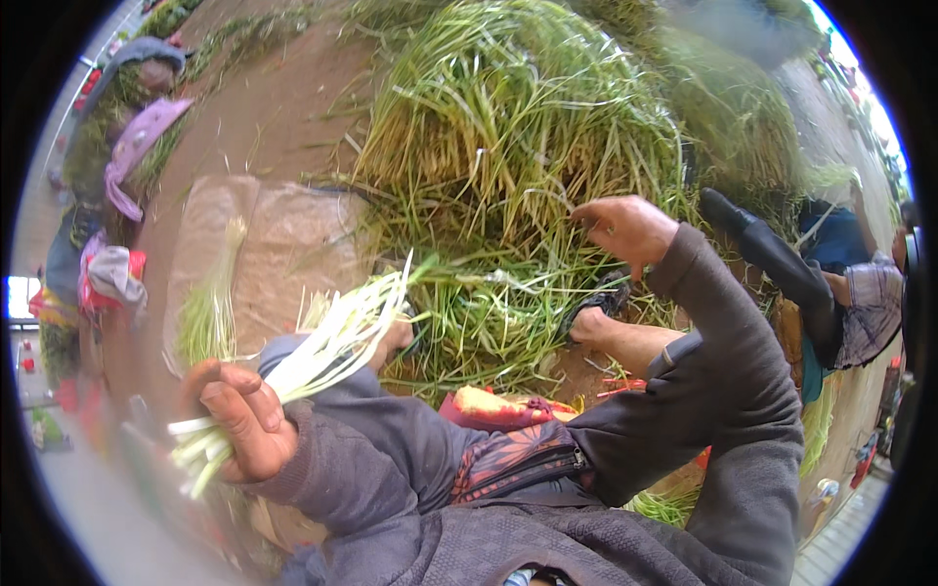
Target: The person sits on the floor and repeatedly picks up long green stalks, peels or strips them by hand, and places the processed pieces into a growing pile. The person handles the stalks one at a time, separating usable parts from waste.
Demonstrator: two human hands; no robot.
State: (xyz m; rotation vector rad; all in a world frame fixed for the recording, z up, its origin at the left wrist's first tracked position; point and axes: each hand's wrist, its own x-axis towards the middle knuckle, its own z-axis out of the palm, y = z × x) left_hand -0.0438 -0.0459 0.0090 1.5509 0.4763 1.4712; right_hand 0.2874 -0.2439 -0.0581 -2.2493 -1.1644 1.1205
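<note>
My left hand (253, 428) is closed around a bundle of pale green-and-white stalks (341, 337), raised over my left thigh. The stalks' thick white ends stick out below my fist, and their thin ends fan up to the right. My right hand (626, 227) is bent, its fingers and thumb apart, at the front edge of a large heap of long green stalks (527, 95). I see nothing held in it, though part of the palm is hidden. Loose green leaves (484, 322) lie strewn on the ground between my feet.
A bunch of stalks (212, 300) lies on a brown sheet (293, 227) to the left. A red-and-yellow bundle (498, 410) sits between my legs. Another person's leg (777, 264) reaches in at right, near more heaped stalks (740, 110). Purple cloth (143, 146) is at far left.
</note>
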